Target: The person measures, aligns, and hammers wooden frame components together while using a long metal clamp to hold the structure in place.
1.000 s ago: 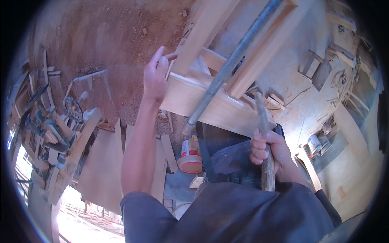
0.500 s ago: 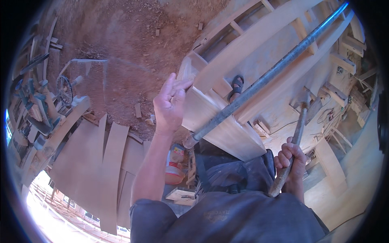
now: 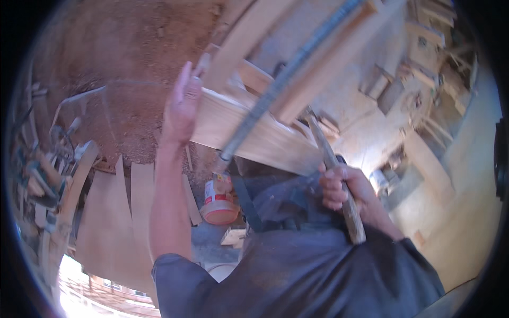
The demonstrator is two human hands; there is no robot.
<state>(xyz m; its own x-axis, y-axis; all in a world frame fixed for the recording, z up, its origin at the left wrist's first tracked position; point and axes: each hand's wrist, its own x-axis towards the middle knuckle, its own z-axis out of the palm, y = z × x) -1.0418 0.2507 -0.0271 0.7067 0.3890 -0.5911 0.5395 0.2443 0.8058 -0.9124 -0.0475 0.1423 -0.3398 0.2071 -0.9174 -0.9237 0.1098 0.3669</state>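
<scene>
wraps the fingers of the right hand (image 3: 347,185) all the way round the wooden handle (image 3: 354,217) of a hammer (image 3: 323,140) — curled in firmly, with bare wood showing above and below the grip. slants the hammer from lower right to upper left, its top end near the right-hand rail (image 3: 323,74) of a pale wooden frame (image 3: 254,77). cannot tell through the blur whether that end touches anything.

holds the left hand (image 3: 183,108) raised and unclenched, fingers stretched nearly straight upward. hovers just beside the left end of a broad pale board (image 3: 249,132), close to the foot of the left-hand rail (image 3: 238,45); cannot tell whether the fingertips touch the wood.

shows the board between the two hands, sloping down toward the right, with both rails running up and away from its far edge. carries a metal pipe (image 3: 278,88) slantwise over the board, between the rails — lower end jutting past the board's near edge, closer to the left hand than to the right, apart from both.

includes a white and red bucket (image 3: 218,204) below the pipe's lower end, flat wooden sheets (image 3: 103,217) left of the left forearm (image 3: 172,212), and reddish ground (image 3: 138,32) beyond the left hand.
</scene>
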